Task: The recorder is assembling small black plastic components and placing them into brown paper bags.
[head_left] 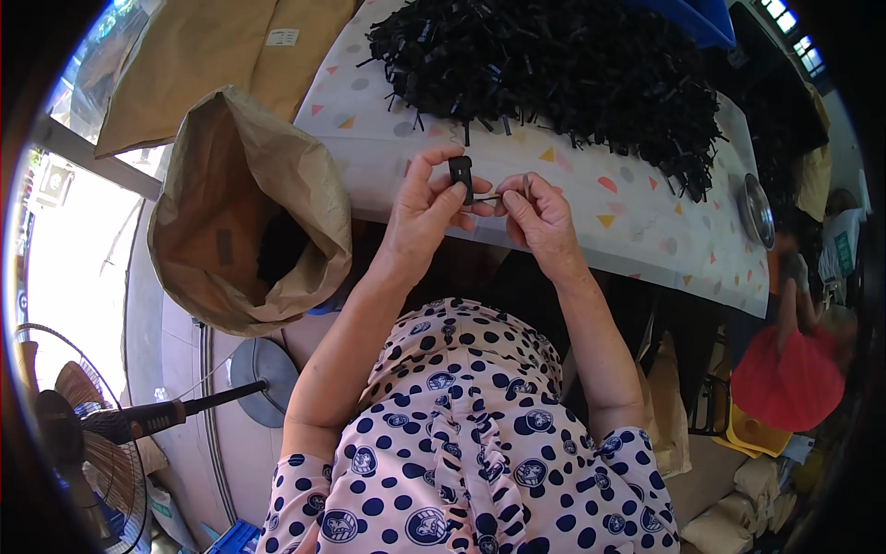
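Between the thumb and fingers of my left hand (426, 205) is a small black plastic part (460, 174), held upright over the near edge of the table. My right hand (542, 218) pinches a thin metal pin-like piece (489, 197), whose end reaches the lower side of the black part. Whether it has entered the part I cannot tell. Beyond both hands lies a large heap of small black plastic parts (554, 83) on a white tablecloth (369, 92) with coloured triangles and dots.
Left of the table an open brown paper sack (318, 185) holds some black pieces. A standing fan (138, 420) is at lower left. A metal bowl (757, 212) sits at the table's right end; a blue bin (706, 23) is behind the heap. Another person in red (789, 374) is at right.
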